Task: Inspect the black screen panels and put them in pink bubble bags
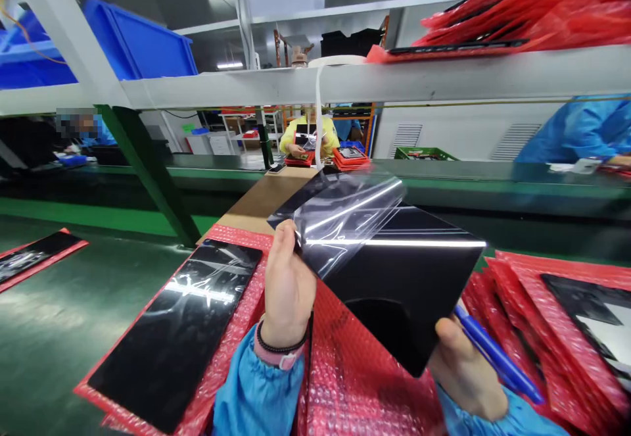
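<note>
black panel, held aloft between two bare hands, as i follow it from a distance through the head view. the panel slants above red bubble wrap on the near side; its long axis appears to run from the far left to the near right, so that it lies rightward and forward of the left hand and leftward and forward of the right hand.

clear film curls over the panel's far left portion, partly off its face. the relation i take as decisive: the loose film lies at the left hand's fingertips, while the right hand is well apart from it, at the panel's near right corner.

the right grip is clamped on that corner, thumb on the near edge, with a blue stick at the same hand. at the left grip, the fingertips meet the film and panel edge; glare and overlap hide the contact, and i cannot tell whether they are pinched, or on which layer.

to the left, a second panel lies face up on its own wrap upon the green counter.
</note>
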The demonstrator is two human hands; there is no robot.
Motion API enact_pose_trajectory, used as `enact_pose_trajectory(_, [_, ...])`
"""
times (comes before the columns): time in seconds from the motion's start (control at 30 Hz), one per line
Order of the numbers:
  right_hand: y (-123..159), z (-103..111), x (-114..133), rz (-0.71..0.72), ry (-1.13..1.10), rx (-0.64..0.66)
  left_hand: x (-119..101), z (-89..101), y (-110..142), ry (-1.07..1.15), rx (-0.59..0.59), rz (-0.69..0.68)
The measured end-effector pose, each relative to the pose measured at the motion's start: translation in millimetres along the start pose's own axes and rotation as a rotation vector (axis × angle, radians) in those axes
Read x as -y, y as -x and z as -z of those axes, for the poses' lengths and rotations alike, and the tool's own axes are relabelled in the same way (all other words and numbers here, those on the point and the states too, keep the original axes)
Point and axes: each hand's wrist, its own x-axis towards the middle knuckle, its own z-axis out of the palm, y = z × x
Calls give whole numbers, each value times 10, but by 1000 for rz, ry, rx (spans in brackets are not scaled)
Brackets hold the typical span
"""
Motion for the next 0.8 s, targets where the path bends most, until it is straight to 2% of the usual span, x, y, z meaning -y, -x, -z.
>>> enact_pose_trajectory(0.17, [10, -269, 34, -41, 73, 189, -114, 50, -74, 65, 41, -112])
enact_pose_trajectory(0.3, [74, -320, 21, -53, 89, 330, -156, 53, -123, 43, -65, -78])
enact_pose_trajectory(0.4, [140, -358, 35, -40, 118, 247, -174, 33, -138, -18, -116, -87])
enact_pose_trajectory(0.47, [184, -392, 62, -40, 127, 174, -176, 28, -146, -23, -88, -90])
enact_pose_trajectory(0.7, [247, -400, 130, -39, 165, 86, -135, 95, -240, -48, 1, -102])
enact_pose_trajectory(0.8, [217, -409, 157, 9, 206, 26, -113, 130, -318, -158, 31, -193])
